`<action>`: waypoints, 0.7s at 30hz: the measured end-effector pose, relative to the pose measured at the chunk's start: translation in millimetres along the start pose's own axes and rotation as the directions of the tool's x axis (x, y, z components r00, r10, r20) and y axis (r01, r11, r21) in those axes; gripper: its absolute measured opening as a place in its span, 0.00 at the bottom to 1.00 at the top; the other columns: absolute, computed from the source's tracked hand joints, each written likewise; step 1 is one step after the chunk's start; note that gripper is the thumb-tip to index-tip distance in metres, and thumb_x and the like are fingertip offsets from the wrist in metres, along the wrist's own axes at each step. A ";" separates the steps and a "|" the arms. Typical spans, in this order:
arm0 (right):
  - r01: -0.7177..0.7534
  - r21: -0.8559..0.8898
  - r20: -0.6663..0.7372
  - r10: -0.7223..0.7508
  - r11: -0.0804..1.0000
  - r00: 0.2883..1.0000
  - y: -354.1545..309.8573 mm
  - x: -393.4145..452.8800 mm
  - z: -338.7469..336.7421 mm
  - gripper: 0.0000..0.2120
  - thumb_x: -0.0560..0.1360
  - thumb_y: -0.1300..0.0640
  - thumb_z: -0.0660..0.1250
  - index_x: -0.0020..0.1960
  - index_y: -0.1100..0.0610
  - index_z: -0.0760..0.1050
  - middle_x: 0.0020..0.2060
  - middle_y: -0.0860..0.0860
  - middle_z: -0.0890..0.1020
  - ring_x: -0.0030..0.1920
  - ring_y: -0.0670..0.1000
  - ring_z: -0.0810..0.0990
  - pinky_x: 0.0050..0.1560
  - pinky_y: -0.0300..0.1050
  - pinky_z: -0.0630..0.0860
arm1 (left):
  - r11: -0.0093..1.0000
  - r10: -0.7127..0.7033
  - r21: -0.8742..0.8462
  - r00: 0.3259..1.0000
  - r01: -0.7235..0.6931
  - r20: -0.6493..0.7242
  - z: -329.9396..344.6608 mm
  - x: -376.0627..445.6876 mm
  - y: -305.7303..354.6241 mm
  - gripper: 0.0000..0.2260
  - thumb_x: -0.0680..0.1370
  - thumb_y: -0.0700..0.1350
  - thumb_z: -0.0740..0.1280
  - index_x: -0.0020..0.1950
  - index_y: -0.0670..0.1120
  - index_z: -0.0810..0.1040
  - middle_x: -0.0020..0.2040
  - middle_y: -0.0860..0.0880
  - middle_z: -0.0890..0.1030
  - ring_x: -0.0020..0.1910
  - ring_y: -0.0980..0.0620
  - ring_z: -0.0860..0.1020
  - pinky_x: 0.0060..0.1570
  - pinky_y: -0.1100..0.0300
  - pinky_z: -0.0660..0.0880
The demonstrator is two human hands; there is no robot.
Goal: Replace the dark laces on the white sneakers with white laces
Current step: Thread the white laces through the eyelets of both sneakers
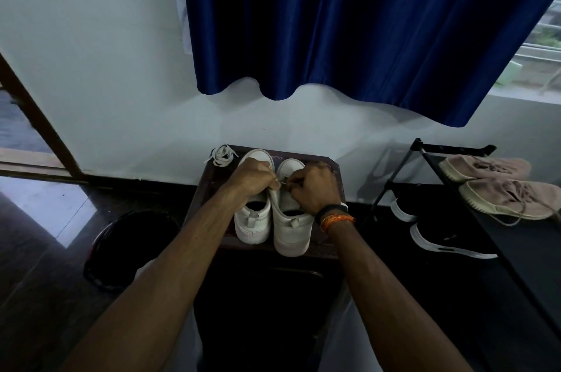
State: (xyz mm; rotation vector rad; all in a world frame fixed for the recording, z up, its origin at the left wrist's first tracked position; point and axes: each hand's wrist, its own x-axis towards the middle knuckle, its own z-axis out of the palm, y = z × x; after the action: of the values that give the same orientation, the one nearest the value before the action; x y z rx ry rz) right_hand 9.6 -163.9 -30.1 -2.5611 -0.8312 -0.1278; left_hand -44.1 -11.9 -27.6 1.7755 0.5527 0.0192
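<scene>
Risk first: lace end slipping out of the pinch mid-thread, likely if pulled too fast through a tight eyelet; could also skip an eyelet or cross unevenly, since both hands block the view of the lacing row; sneaker could slide or tip on the small dark surface [332,172] if tugged hard, sitting close to its front edge; spare coiled white lace [221,155] at the far left corner could get knocked off to the floor by an elbow or a shoe shift.

Grip state: left hand [250,177] curled tight, holding a thin white lace strand [277,182] at the fingertips, resting over the left white sneaker [253,218]; right hand [314,186] curled too, pinching the other end of that strand just beside the left hand, over the right white sneaker [291,229].

Position of task things: both sneakers side by side, touching, heels toward the wearer, on the surface against the wall; lace strand held between the two hands above the gap between the shoes; cannot tell which eyelet is being worked; no dark laces visible anywhere.

Elsewhere: beige sneakers [498,186] on a black rack at right, well apart; blue curtain [364,22] above.
</scene>
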 end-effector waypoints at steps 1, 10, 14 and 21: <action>-0.007 -0.005 -0.005 0.007 1.000 1.000 -0.4 0.1 1.1 0.08 0.68 0.55 0.71 0.45 0.52 0.87 0.42 0.56 0.85 0.48 0.60 0.80 0.44 0.48 0.77 | 1.000 0.008 0.002 1.000 -0.008 0.004 -0.2 -0.1 -0.4 0.10 0.69 0.28 0.73 0.50 0.28 0.81 0.40 0.52 0.76 0.39 0.61 0.73 0.42 0.63 0.72; 0.040 -0.039 -0.004 -0.041 0.998 0.999 -0.3 0.8 3.8 0.15 0.64 0.48 0.63 0.41 0.51 0.86 0.37 0.53 0.84 0.45 0.59 0.80 0.45 0.51 0.79 | 0.997 0.061 0.037 0.998 -0.062 0.026 -1.3 3.7 -5.5 0.10 0.70 0.30 0.73 0.49 0.26 0.80 0.42 0.53 0.73 0.39 0.62 0.71 0.47 0.61 0.71; 0.010 0.010 -0.040 -0.010 1.000 0.999 0.6 -1.0 9.9 0.14 0.65 0.49 0.63 0.38 0.54 0.84 0.36 0.55 0.83 0.44 0.60 0.80 0.44 0.52 0.78 | 0.997 0.064 -0.037 0.998 -0.063 0.013 -1.9 4.8 -10.2 0.07 0.70 0.30 0.75 0.47 0.31 0.84 0.55 0.51 0.78 0.54 0.57 0.76 0.63 0.55 0.73; 0.065 0.028 -0.008 -0.065 0.998 0.998 8.2 0.8 10.2 0.04 0.69 0.57 0.71 0.39 0.54 0.84 0.36 0.57 0.83 0.47 0.61 0.79 0.43 0.50 0.76 | 0.995 0.091 -0.040 0.996 -0.090 0.025 -0.1 5.7 -13.9 0.07 0.68 0.36 0.79 0.44 0.38 0.86 0.69 0.47 0.76 0.65 0.56 0.73 0.68 0.54 0.70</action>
State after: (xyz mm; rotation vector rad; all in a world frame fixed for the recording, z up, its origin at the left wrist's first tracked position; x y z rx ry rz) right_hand 14.5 -164.9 -42.2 -2.5070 -0.9074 -0.1434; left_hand -44.1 -7.3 -41.9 1.7595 0.4495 0.0683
